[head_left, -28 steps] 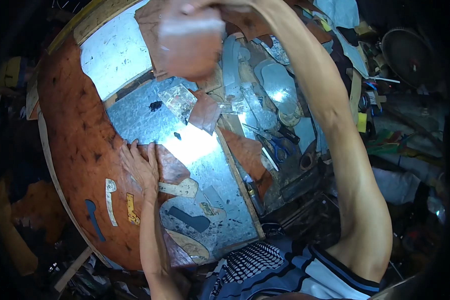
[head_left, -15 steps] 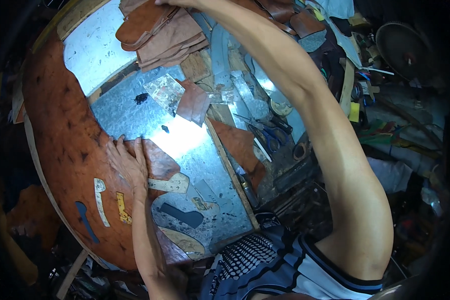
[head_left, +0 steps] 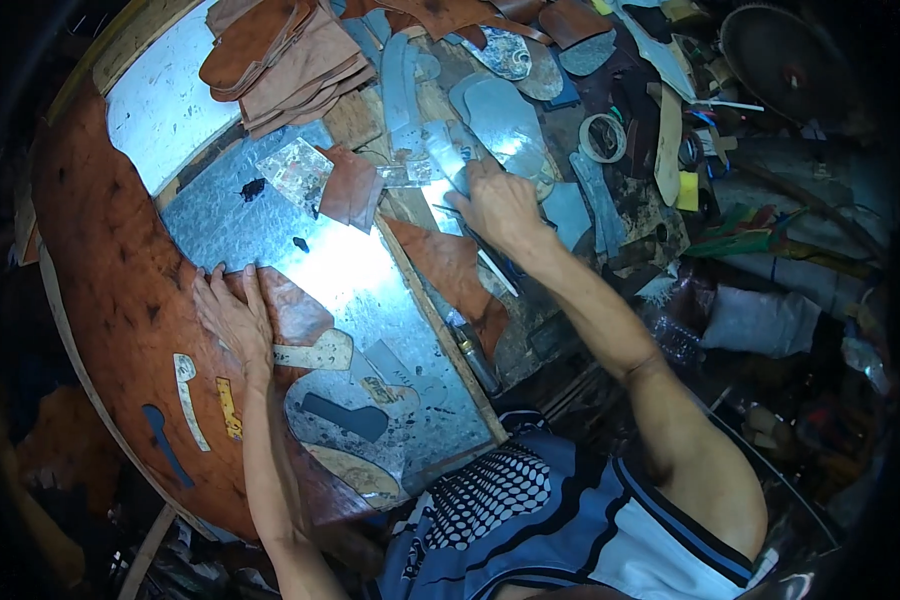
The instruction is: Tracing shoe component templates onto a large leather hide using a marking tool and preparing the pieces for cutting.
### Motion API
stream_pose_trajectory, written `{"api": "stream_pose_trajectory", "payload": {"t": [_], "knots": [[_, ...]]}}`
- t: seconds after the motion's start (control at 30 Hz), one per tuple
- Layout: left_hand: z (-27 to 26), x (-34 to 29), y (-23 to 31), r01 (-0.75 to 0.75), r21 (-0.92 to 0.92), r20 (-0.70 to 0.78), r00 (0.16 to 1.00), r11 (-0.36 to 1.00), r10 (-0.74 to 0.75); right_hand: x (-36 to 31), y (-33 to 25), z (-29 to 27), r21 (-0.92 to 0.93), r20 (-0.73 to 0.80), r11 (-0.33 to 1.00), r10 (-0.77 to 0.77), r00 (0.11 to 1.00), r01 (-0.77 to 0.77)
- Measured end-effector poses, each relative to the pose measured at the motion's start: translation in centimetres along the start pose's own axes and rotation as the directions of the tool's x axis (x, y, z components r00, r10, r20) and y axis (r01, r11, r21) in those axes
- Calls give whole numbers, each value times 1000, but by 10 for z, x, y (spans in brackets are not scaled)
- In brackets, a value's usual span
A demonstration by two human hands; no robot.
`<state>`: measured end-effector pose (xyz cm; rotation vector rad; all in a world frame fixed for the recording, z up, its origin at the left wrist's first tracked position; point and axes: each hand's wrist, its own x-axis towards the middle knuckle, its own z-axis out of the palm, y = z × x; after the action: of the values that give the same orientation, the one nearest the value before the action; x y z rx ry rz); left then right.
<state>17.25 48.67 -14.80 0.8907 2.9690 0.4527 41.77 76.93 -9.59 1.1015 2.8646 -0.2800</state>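
My left hand (head_left: 234,320) lies flat, fingers spread, on a large brown leather hide (head_left: 100,250) near its inner edge. Beside that wrist a pale template (head_left: 320,352) sticks out to the right. On the hide rest a slim white template (head_left: 188,400), a yellow one (head_left: 229,408) and a blue one (head_left: 165,445). Over the cluttered right part of the bench, my right hand (head_left: 505,208) is curled down among tools, next to a shiny metal strip (head_left: 442,148). Its fingers look closed; what they grip is hidden beneath them.
A metal sheet (head_left: 435,400) covers the bench middle, with a dark blue template (head_left: 345,415) on it. Leather pieces (head_left: 310,75) are stacked at the far left. Brown leather scrap (head_left: 450,265), a tape roll (head_left: 602,138) and clear templates (head_left: 505,120) lie on the right.
My right hand has come back from the leather stack at the far edge to the tools at the right. My left hand stays on the hide; the whole view has shifted slightly.
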Motion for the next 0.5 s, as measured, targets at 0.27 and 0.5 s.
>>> {"api": "stream_pose_trajectory", "payload": {"t": [0.27, 0.5], "knots": [[1, -1, -3, -26, 10, -19, 999, 1000, 26, -23, -31, 30, 216, -195, 968, -89, 977, 131], [-1, 0, 0, -8, -8, -1, 1000, 1000, 8, -14, -16, 12, 221, -257, 970, -42, 966, 101]]}}
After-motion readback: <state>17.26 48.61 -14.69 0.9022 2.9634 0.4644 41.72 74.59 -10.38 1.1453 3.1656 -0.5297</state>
